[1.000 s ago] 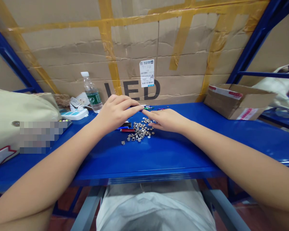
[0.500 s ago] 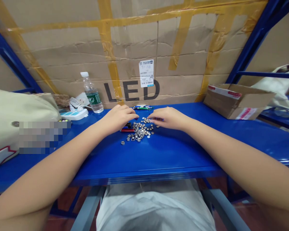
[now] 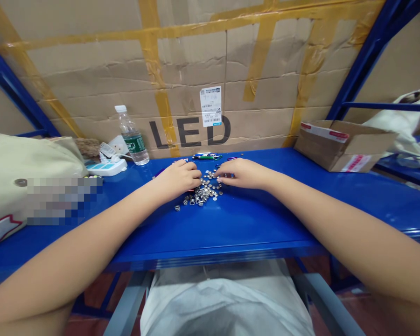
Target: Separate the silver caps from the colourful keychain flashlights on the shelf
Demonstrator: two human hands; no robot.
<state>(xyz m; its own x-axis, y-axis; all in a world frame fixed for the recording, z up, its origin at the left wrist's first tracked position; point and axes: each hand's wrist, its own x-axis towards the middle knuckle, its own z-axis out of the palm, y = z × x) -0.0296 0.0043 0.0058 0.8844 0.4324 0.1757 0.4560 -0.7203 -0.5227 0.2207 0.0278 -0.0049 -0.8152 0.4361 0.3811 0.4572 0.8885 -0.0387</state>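
A loose pile of small silver metal pieces [image 3: 205, 192], some round caps and some clip-like, lies on the blue table [image 3: 224, 228]. At the pile's left edge is my left hand [image 3: 182, 179], palm down with its fingers curled together. A sliver of a red barrel [image 3: 195, 189] shows beside those fingertips; what they grip is hidden. Over the pile's right side rests my right hand [image 3: 245, 173], its thumb and fingers apart, the fingertips touching or just above the caps. Several pens [image 3: 207, 157] with blue and green barrels lie behind the pile.
A water bottle [image 3: 133, 137] and a white power strip [image 3: 107, 167] stand at the back left, near a cream bag [image 3: 31, 154]. An open cardboard box [image 3: 343, 144] is at the right. A large taped carton [image 3: 196, 65] walls off the back.
My left hand has come nearer to me, down over the red barrel, its fingers more curled. My right hand has stayed near the caps with slight finger movement. The view has shifted slightly.
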